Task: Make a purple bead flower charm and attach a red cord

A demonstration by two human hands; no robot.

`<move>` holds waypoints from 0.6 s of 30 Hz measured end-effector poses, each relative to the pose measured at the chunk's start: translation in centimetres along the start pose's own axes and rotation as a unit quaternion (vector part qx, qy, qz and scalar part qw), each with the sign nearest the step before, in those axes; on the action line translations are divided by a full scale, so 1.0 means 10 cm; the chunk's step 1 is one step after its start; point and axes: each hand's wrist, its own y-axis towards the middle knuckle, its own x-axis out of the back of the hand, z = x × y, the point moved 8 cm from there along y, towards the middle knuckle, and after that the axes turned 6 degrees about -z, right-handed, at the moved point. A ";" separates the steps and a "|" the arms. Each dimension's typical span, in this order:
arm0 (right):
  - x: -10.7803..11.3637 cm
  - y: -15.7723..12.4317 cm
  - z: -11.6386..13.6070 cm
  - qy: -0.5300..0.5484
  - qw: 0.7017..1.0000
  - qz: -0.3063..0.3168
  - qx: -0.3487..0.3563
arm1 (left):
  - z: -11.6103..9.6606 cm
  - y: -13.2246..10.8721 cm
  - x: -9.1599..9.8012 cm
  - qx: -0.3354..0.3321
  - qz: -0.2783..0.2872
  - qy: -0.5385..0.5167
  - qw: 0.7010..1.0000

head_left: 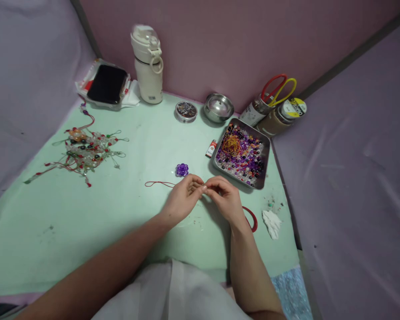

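My left hand [185, 196] and my right hand [225, 195] meet fingertip to fingertip over the middle of the table, both closed in a pinch. A thin red cord [159, 182] with a loop at its left end runs across the table and in behind my left hand. The part of it between my fingertips is too small to see clearly. Just beyond my left hand sits a purple bead cluster [182, 170], apart from the fingers. Partly hidden by my right forearm is a red curved handle [252, 219] lying on the table.
A metal tray [266, 171] of mixed beads stands right, with a small red-and-white box [211, 148] beside it. Behind are a steel bowl [218, 108], round tin [186, 111], jars [275, 121] and bottle [149, 66]. Beaded strings [86, 151] lie left; crumpled tissue [272, 224] right.
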 end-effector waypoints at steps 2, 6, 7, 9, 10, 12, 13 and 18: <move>-0.01 0.00 0.01 0.000 1.000 0.005 0.006 | 0.00 0.00 -0.01 0.012 0.003 -0.026 1.000; 0.01 -0.01 0.01 0.005 1.000 0.008 0.007 | -0.01 0.02 0.01 0.031 -0.002 -0.057 0.998; 0.01 -0.01 0.02 0.004 1.000 0.010 0.011 | -0.02 0.02 0.01 0.029 -0.005 -0.058 0.998; 0.04 -0.02 0.06 -0.008 1.000 0.008 0.021 | -0.02 0.02 0.02 0.022 -0.005 -0.052 0.998; 0.07 -0.02 0.08 -0.015 0.999 -0.007 0.029 | -0.02 0.02 0.01 0.018 -0.003 -0.041 0.999; 0.22 -0.02 0.11 -0.020 0.996 -0.080 0.044 | -0.02 0.02 0.01 0.005 0.004 0.013 1.000; 0.33 -0.03 0.11 -0.014 0.989 -0.138 0.047 | -0.03 0.02 0.01 -0.009 0.005 0.056 0.998; 0.83 -0.17 -0.02 0.098 0.909 -0.404 0.034 | -0.25 0.01 0.10 -0.128 -0.008 0.271 0.954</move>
